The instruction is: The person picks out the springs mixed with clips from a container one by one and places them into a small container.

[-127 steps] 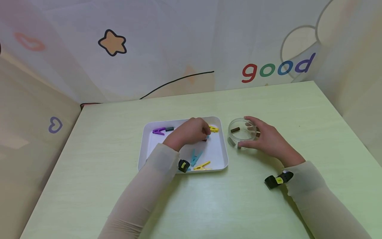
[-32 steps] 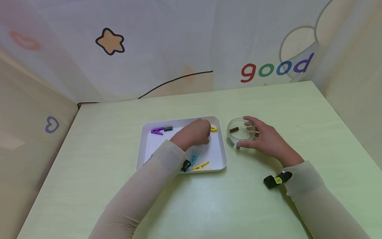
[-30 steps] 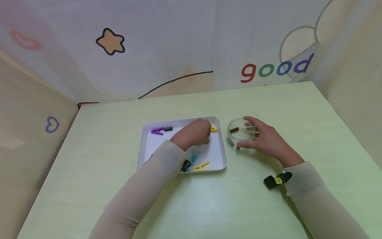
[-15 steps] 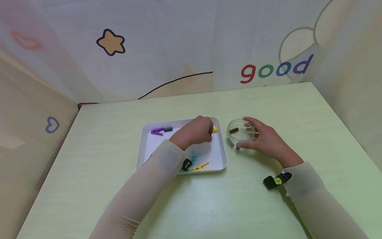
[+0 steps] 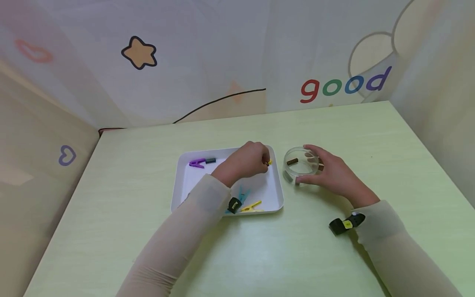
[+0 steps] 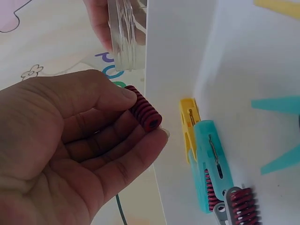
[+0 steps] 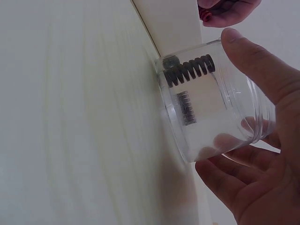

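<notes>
My left hand (image 5: 246,159) pinches a small dark red coil spring (image 6: 144,108) between thumb and fingertips, over the right side of the white tray (image 6: 171,51). Below it in the left wrist view, a yellow clothespin (image 6: 188,117) and a teal clothespin (image 6: 208,145) lie side by side, and a grey clip (image 6: 228,204) with a red spring is next to them. My right hand (image 5: 332,171) grips a clear jar (image 7: 211,136) that stands on the table just right of the tray. Several dark springs (image 7: 187,70) are inside the jar.
A purple clothespin (image 5: 196,163) and a dark spring (image 5: 210,160) lie at the tray's back left. Near its front are another teal clothespin (image 5: 243,194) and another yellow clothespin (image 5: 251,207). A printed curtain (image 5: 222,49) hangs behind the table (image 5: 282,255).
My left hand has risen from low in the tray and shifted right and back toward the jar, with the red spring now visible in its fingers. The right hand stays round the jar.
</notes>
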Tool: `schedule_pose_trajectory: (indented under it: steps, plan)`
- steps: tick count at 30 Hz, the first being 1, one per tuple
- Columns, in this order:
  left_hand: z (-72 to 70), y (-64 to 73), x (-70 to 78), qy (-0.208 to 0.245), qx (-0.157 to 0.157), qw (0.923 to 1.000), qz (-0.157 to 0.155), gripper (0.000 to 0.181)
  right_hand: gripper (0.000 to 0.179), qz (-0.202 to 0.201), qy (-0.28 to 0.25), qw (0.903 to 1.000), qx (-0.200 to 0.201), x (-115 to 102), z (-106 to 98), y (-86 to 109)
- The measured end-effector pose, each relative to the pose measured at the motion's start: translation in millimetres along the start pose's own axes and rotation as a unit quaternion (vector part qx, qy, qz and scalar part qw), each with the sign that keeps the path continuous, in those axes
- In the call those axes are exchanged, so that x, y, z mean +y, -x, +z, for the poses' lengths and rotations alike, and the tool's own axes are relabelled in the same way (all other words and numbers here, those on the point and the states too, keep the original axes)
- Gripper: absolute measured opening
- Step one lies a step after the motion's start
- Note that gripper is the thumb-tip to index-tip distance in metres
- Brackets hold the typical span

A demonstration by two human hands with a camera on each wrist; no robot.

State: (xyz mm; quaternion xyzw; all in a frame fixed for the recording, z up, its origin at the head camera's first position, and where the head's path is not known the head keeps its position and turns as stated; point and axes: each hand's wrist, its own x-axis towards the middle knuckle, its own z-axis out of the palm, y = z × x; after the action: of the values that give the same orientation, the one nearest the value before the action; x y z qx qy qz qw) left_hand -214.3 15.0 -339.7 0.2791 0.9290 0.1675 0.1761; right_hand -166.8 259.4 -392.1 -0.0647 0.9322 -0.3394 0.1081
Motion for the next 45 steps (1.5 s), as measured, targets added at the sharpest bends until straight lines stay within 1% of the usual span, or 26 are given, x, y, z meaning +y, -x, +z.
schedule_pose_trajectory:
  steps: [7,12,18,23,34,45]
  plan:
    - [-3.5,4.0,5.3,0.013,0.023,0.9993,0.026,0.016,0.106,0.001,-0.002,1.0,0.003,2,-2,0.2]
    - [-4.0,7.5,7.6,0.019,0.038,0.9985,0.035,0.017,0.107,0.002,-0.011,0.9999,0.002,2,1,0.0]
    - [-4.0,8.6,9.8,0.027,0.057,0.9967,0.052,0.016,0.106,0.003,-0.01,0.9999,0.006,2,2,0.9]
    - [-3.2,8.2,10.9,0.034,0.064,0.9958,0.056,0.016,0.107,0.007,-0.009,0.9999,0.002,1,2,1.9]
    - [-3.5,6.5,13.8,0.044,0.065,0.9953,0.057,0.016,0.107,0.001,-0.009,1.0,0.003,1,1,1.3]
    - [-2.9,4.3,17.7,0.046,0.079,0.9937,0.064,0.016,0.108,0.002,-0.005,1.0,0.005,0,1,1.3]
